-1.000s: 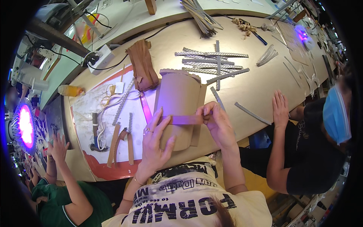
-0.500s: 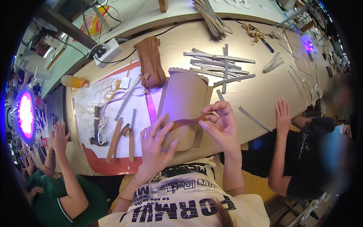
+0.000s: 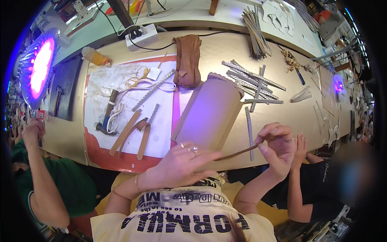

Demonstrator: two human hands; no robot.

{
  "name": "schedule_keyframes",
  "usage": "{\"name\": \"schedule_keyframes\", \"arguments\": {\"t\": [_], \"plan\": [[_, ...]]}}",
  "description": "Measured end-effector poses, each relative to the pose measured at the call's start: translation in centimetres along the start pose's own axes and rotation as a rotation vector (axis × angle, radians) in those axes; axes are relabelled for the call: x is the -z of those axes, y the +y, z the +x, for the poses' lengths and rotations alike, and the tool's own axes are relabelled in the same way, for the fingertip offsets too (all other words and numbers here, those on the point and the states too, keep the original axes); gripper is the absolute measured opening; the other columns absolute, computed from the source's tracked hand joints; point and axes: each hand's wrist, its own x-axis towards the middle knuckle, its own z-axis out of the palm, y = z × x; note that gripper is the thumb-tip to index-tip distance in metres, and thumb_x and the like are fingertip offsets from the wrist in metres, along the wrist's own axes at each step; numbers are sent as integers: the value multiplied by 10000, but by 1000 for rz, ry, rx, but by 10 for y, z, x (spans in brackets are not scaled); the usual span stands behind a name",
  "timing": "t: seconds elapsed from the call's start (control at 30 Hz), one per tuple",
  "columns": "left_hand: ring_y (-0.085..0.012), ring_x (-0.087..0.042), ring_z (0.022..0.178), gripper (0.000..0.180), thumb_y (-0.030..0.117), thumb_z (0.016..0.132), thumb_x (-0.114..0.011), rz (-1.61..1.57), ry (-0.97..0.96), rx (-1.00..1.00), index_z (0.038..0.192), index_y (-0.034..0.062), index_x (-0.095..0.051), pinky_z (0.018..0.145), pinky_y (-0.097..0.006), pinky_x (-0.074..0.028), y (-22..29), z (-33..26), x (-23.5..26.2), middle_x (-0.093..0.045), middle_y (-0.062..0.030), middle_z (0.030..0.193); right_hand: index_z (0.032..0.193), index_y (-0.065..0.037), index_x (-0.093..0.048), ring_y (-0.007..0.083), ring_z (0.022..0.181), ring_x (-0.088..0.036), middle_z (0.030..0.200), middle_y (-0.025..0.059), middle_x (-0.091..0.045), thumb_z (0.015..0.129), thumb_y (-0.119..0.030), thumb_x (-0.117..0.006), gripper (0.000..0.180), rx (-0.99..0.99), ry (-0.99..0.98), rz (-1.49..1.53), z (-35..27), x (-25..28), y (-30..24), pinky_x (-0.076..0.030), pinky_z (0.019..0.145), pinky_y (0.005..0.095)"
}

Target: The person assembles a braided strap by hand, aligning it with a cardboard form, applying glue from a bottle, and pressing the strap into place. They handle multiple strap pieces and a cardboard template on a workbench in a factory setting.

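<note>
A tan leather piece shaped like a curved bag body (image 3: 211,113) rests tilted at the table's near edge. My left hand (image 3: 181,163) lies flat over its lower end, fingers spread, with rings on two fingers. My right hand (image 3: 278,147) pinches one end of a thin brown leather strip (image 3: 238,152) that runs from the lower end of the piece out to the right.
A white cutting mat (image 3: 129,109) holds leather straps, cords and a tool. Folded brown leather (image 3: 187,60), braided strips (image 3: 252,78), a power strip (image 3: 141,36) and a yellow bottle (image 3: 94,55) lie beyond. People sit on both sides, one hand (image 3: 299,147) close at my right.
The view has tilted down and nearer. My right hand has drawn the thin strip away from the leather piece toward the right. My left hand has slid down to the piece's lower end.
</note>
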Motion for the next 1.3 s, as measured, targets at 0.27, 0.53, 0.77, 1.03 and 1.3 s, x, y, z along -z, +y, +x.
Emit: {"name": "schedule_keyframes", "arguments": {"t": [0.27, 0.53, 0.77, 1.03, 1.3], "plan": [[-266, -621, 1047, 386, 84, 788, -728, -48, 373, 210, 1162, 53, -637, 844, -364, -481, -16, -11, -11, -627, -124, 1164, 1194, 4, -544, 192, 886, -651, 1047, 117, -619, 795, 118, -589, 417, -135, -313, -498, 57, -45, 29, -512, 799, 308], [-282, -590, 1064, 353, 126, 833, -675, 96, 540, 324, 1180, 93, -616, 934, -416, -426, -44, -30, -16, -564, -124, 1232, 1175, -40, -591, 254, 854, -624, 990, 137, -610, 836, 80, -522, 366, -57, -491, -712, 99, -77, 47, -507, 781, 334], [-303, -553, 1061, 362, 42, 799, -672, 442, 585, 629, 1154, 85, -618, 905, -409, -406, -78, -74, 14, -553, -132, 1203, 1030, -17, -654, 300, 988, -582, 1082, 131, -604, 835, 12, -586, 208, 117, -471, -987, 102, -81, 64, -471, 868, 387], [-300, -541, 1106, 351, 84, 806, -687, 491, 587, 595, 1150, 85, -615, 942, -422, -367, -82, -78, 20, -530, -153, 1255, 1003, -10, -662, 276, 1087, -583, 1094, 127, -623, 872, -30, -635, 135, 137, 11, -807, 81, -70, 57, -453, 940, 350], [-326, -504, 1180, 365, 104, 825, -665, 376, 506, 444, 1186, 86, -611, 1007, -478, -325, -58, -64, -23, -503, -156, 1299, 993, -25, -663, 266, 925, -615, 1002, 126, -641, 861, -72, -664, 140, 3, 374, -990, 12, -20, 68, -464, 841, 363]]}}
